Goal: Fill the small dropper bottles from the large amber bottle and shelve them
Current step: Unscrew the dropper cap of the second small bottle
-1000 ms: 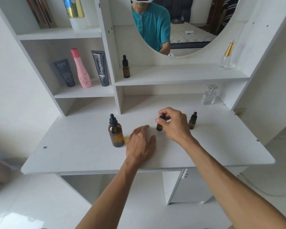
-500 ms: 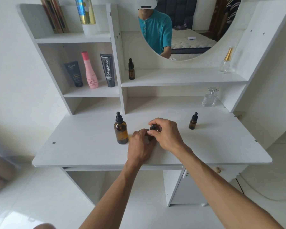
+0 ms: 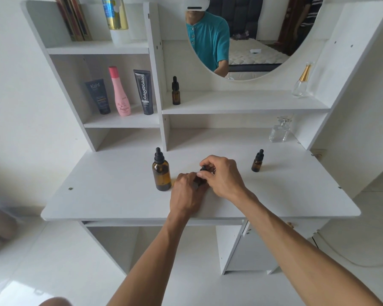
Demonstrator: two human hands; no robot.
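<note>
Nearest me, on the white worktop (image 3: 111, 195), my left hand (image 3: 186, 191) curls its fingers round the body of a small dropper bottle (image 3: 200, 181), almost wholly hidden between the two hands. My right hand (image 3: 221, 175) arches over it, thumb and fingertips pinching the black dropper cap (image 3: 203, 168). I cannot tell whether the cap is seated or loose.

Just left of my left hand: the large amber bottle (image 3: 161, 173), upright, black dropper top on, standing apart from the hand.

Right of my right hand, well apart: a second small dropper bottle (image 3: 257, 162), upright and capped, on the worktop.

Further back, right rear corner of the worktop: a clear glass perfume bottle (image 3: 279, 130).

Middle shelf (image 3: 241, 106), left end: a third small dropper bottle (image 3: 175, 92), upright and capped. Right end of the same shelf: a clear bottle with a gold neck (image 3: 302, 82).

Left compartment, lower shelf: a dark tube (image 3: 98, 97), a pink bottle (image 3: 119, 92) and a black tube (image 3: 144, 91), side by side. Upper shelf above: books (image 3: 74, 18) and a blue-and-gold can (image 3: 115, 14).

Farthest: a round mirror (image 3: 263, 29) reflecting a person in a teal shirt and a bed.
</note>
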